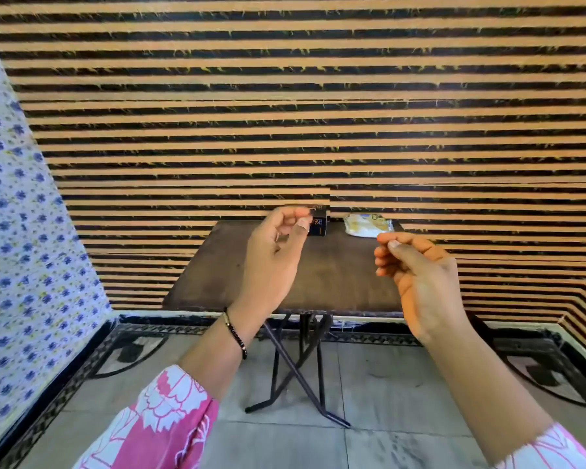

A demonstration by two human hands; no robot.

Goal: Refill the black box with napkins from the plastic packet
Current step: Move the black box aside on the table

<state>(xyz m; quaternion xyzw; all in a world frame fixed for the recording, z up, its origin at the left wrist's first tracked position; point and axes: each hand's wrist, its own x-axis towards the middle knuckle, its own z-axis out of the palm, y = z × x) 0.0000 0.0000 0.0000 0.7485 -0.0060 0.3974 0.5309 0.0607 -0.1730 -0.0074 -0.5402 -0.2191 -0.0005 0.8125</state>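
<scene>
**Both hands raised and holding nothing, box and packet at the table's far edge**

The left hand (278, 252) is lifted in front of the table, fingers loosely curled with the thumb up near them, gripping nothing. The right hand (416, 269) hangs at about the same height, its fingers also loosely curled and free of any object. Neither hand touches the table (335, 272).

The black box (319, 221) stands at the far edge of the dark tabletop, against the striped wall (285, 96). The left fingertips cover its left part, so its long axis and whether it is open cannot be told; only 1 face with small pale print shows.

The plastic packet (367, 225) lies flat just to the right of the box, apart from it, long axis running left to right along the far edge. Its print is too small to read.

A beaded bracelet (234, 333) circles the left wrist. The pink and white sleeves (170, 418) are cut off by the bottom of the view.
</scene>
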